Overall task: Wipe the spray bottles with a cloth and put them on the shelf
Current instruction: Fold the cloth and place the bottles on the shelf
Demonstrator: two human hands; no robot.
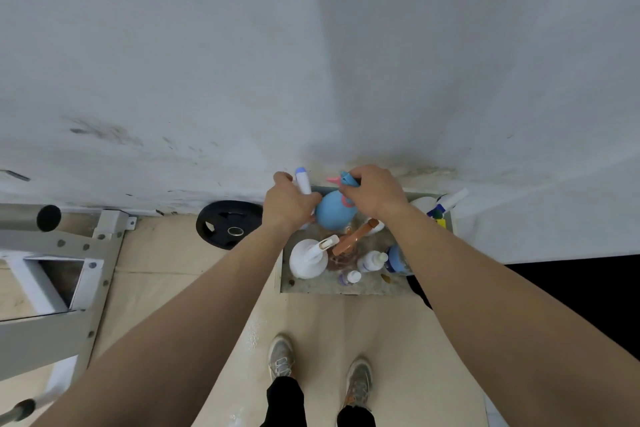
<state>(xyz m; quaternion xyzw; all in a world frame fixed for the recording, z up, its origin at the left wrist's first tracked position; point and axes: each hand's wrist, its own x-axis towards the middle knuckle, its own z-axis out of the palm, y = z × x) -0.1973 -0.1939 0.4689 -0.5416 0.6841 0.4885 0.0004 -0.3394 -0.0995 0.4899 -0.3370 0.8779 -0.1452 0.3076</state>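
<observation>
the right hand is gripping the blue spray bottle by its head at the low shelf, the left hand clutching a white bottle; i'd be keeping both upright.

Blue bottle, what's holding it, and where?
The right grip holds the blue spray bottle by its pink-and-blue spray head; the left grip holds a white bottle by its body.

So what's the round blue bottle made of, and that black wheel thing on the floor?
The blue bottle looks like smooth matte plastic: even colour, no glare, pink moulded collar. The black disc is probably a rubber-coated weight plate: dull surface, shiny metal ring in its middle.
</observation>
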